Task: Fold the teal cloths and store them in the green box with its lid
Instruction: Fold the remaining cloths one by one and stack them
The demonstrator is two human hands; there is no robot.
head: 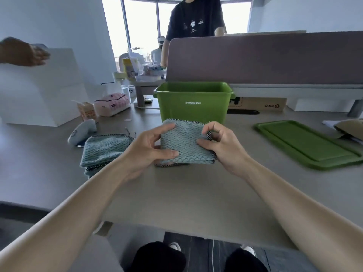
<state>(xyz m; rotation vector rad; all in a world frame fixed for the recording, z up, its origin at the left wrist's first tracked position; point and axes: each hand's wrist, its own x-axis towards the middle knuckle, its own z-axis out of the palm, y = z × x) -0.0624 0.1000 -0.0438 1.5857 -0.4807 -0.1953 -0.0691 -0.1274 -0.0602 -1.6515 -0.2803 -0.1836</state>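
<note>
Teal folded cloth (184, 143) sits between my two hands, low over the grey table (186, 189) and just near-side of the open green storage box (193, 103). I cannot tell whether its near edge touches the table.

1. My left hand (149, 148) pinches the left edge between thumb and curled fingers. My right hand (222, 146) pinches the right edge at the black-stitched hem.
2. I judge the fold nearly complete. Square the hems so the layers stack flush.
3. Lift with both pinches level, clear the near rim, and lay the cloth flat inside.
4. Further teal cloths (104, 150) lie piled to the left.
5. Leave the green lid (308, 144), flat at right, until last.
</note>
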